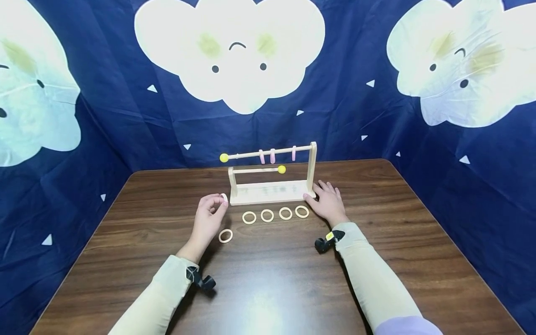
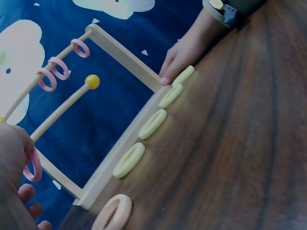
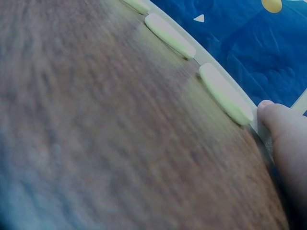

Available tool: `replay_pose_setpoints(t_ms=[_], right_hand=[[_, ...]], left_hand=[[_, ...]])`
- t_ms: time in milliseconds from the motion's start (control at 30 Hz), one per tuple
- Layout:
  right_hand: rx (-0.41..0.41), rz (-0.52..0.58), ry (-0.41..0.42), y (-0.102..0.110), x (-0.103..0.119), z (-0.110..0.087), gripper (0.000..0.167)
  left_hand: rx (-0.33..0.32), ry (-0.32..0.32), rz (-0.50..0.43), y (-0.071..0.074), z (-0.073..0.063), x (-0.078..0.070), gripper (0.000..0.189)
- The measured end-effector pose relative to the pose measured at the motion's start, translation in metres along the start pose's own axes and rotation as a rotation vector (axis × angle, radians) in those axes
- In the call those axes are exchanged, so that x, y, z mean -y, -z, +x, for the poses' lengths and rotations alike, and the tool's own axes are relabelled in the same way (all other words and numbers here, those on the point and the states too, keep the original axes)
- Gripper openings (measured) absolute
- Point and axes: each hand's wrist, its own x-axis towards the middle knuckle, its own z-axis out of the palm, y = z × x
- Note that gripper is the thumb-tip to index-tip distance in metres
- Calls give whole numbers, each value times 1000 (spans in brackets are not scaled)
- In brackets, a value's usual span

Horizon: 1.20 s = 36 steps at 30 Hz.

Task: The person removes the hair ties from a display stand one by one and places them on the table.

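Left hand (image 1: 208,214) with pink ring (image 2: 33,167); right hand (image 1: 328,204) at stand (image 1: 311,165)
Left thumb and fingers are clamped on the pink ring, held at nine o'clock from the stand's base, just beside its end; the right hand rests at three o'clock, thumb touching the base and set apart from the extended fingers; three pink rings (image 1: 272,156) hang on the upper rod (image 1: 247,154); four yellow rings (image 1: 267,221) lie in a row at six o'clock, a beige ring (image 2: 124,205) at eight

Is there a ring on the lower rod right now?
No, the lower rod is bare, while three pink rings hang on the upper rod.
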Motion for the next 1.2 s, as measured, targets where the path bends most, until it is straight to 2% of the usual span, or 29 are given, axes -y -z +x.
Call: replay_pose_setpoints(t_ms=[233, 633, 867, 1000, 1200], right_hand=[[12, -2, -3, 0, -1, 1, 74], [8, -1, 1, 0, -2, 1, 73], [8, 10, 0, -3, -2, -1, 72], [6, 14, -1, -1, -2, -1, 72], [5, 6, 6, 1, -2, 1, 73]], left_hand=[[54, -21, -21, -3, -6, 7, 8], [175, -148, 46, -9, -16, 12, 8], [213, -230, 159, -9, -20, 14, 13], [258, -285, 223, -10, -21, 15, 15], [302, -325, 316, -12, -23, 15, 20]])
